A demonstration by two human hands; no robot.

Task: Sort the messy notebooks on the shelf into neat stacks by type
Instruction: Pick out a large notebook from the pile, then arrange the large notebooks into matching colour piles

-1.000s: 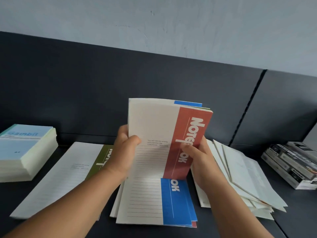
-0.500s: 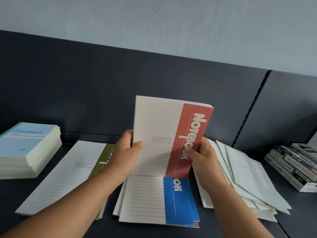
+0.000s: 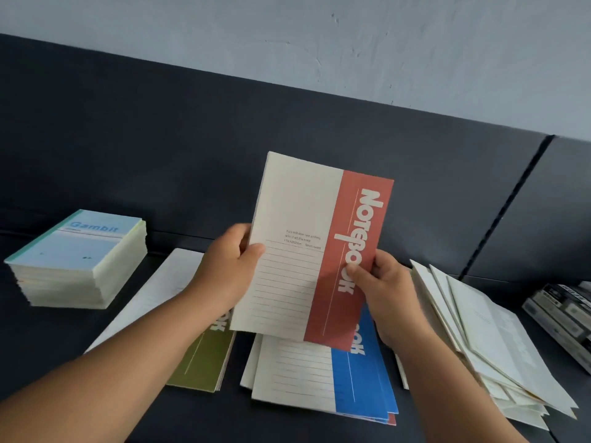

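Note:
Both hands hold a cream notebook with a red band (image 3: 323, 225) upright above the shelf. My left hand (image 3: 228, 266) grips its left edge, thumb on the cover. My right hand (image 3: 383, 289) pinches the lower part of the red band. Directly beneath lies a small pile topped by a blue-banded notebook (image 3: 323, 385), with a red edge peeking out at its bottom corner. A green-banded notebook (image 3: 198, 359) lies flat to the left, partly hidden by my left arm. A fanned, messy pile of cream notebooks (image 3: 492, 340) sits on the right.
A thick neat stack of light-blue "Gambit" pads (image 3: 76, 260) stands at the far left. Dark boxed items (image 3: 563, 314) lie at the right edge. The dark shelf surface (image 3: 57, 343) ends at a dark back panel (image 3: 192, 148).
The held bundle has thinned to one red-banded notebook, now lifted slightly and tilted to the right. The view has shifted, showing more of the green-banded notebook.

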